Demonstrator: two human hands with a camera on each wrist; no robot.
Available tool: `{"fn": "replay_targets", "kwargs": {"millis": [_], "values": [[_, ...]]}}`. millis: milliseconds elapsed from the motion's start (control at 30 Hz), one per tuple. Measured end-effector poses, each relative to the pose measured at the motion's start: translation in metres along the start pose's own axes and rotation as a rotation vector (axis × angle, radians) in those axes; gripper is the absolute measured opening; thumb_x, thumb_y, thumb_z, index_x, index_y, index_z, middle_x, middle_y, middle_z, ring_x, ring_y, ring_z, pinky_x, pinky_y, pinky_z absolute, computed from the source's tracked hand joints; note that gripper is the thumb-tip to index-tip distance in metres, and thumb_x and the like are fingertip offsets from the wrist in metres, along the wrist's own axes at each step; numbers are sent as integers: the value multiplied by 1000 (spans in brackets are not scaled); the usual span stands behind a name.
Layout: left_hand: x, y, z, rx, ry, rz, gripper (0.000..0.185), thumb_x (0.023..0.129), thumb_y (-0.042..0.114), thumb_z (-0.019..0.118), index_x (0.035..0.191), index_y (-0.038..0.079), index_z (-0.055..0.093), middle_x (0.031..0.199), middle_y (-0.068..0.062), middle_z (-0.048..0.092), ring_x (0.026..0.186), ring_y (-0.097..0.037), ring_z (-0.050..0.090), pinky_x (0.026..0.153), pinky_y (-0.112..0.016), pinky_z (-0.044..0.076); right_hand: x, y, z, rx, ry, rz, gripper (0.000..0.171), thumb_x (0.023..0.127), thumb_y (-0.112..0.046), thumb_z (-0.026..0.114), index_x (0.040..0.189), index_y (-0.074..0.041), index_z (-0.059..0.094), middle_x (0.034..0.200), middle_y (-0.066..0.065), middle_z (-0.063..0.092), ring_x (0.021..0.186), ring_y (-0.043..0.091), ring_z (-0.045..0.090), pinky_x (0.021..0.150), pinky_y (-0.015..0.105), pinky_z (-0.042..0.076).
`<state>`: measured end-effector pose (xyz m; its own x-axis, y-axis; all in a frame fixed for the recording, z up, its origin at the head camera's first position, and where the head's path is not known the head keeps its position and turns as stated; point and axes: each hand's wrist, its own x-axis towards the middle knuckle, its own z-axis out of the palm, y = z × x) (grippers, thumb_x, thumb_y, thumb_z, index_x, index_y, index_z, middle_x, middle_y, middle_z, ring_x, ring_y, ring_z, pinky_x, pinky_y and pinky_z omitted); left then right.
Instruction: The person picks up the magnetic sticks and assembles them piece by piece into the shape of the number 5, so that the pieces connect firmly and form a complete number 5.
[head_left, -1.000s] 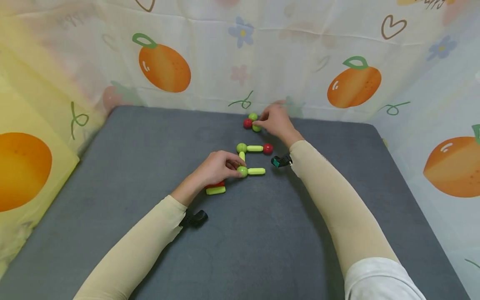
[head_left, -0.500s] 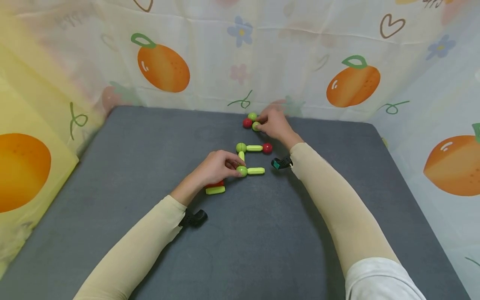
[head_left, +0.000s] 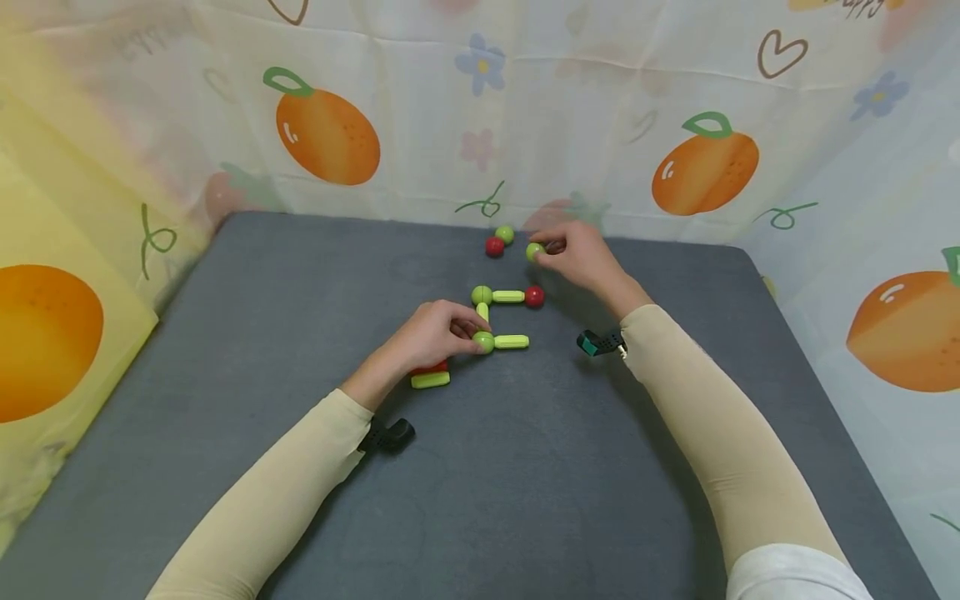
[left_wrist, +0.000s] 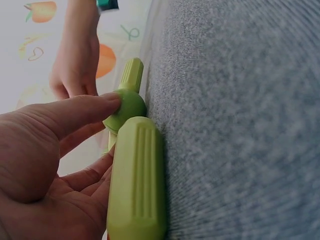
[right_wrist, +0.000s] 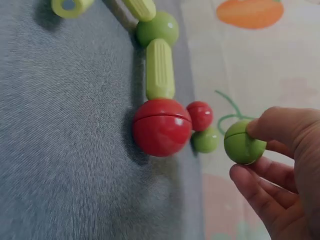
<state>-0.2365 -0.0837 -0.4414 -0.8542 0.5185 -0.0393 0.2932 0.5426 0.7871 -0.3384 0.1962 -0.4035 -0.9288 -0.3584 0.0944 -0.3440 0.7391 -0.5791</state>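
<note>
1. The right hand (head_left: 581,258) pinches a small green plastic ball (right_wrist: 244,143) between thumb and fingers (right_wrist: 265,125), just above the grey felt tabletop (head_left: 525,483), near the back edge.
2. The ball looks light, hard and smooth, so likely to roll or slip; a fingertip pinch across its middle seam suits it.
3. The left hand (head_left: 435,333) has its fingers (left_wrist: 75,112) closed on the green corner ball (left_wrist: 127,107) of a flat frame of ribbed lime-green plastic rods (head_left: 509,296), steadying it.
4. A shiny red plastic ball (right_wrist: 161,126) caps the frame's far rod.
5. Compared with half a second ago, the held ball has left the loose red ball (head_left: 494,246) and green ball (head_left: 505,234) and shifted right; the right arm has drawn back too.
</note>
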Motion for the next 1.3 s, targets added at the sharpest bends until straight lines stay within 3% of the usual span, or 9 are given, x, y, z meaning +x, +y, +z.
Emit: {"fn": "replay_targets", "kwargs": {"millis": [200, 367, 867, 1100, 1300], "values": [[1, -2, -2, 21, -1, -15, 22, 87, 23, 84, 108, 22, 79, 95, 4, 71, 86, -11, 67, 77, -33, 55, -16, -7, -4, -51, 3, -84, 32, 97, -26, 70, 127, -15, 73, 116, 1, 67, 95, 17, 64, 82, 39, 54], [3, -5, -3, 24, 0, -19, 23, 87, 24, 84, 109, 22, 79, 96, 4, 73, 87, -11, 68, 77, -33, 55, -33, -12, -6, -60, 10, -99, 31, 97, -25, 71, 126, -17, 74, 110, -1, 64, 91, 16, 63, 80, 38, 54], [6, -7, -16, 9, -15, -37, 26, 86, 22, 85, 111, 19, 79, 101, 4, 74, 94, -14, 68, 82, -35, 55, -83, -18, -4, 9, 48, -147, 28, 94, -21, 75, 122, -17, 76, 111, -4, 67, 90, 13, 64, 84, 41, 56], [5, -10, -16, -10, -16, -23, 26, 85, 22, 85, 110, 21, 79, 101, 5, 74, 94, -13, 68, 83, -35, 55, -92, -13, 5, 27, -43, -148, 30, 95, -23, 74, 123, -14, 75, 112, -2, 67, 91, 15, 64, 83, 39, 56], [6, -10, -18, -2, -3, -24, 25, 85, 22, 85, 110, 20, 79, 102, 4, 74, 96, -14, 68, 85, -37, 54, -89, -17, 10, -30, -140, -170, 30, 94, -22, 75, 123, -14, 75, 111, -2, 67, 88, 13, 64, 75, 35, 55]]}}
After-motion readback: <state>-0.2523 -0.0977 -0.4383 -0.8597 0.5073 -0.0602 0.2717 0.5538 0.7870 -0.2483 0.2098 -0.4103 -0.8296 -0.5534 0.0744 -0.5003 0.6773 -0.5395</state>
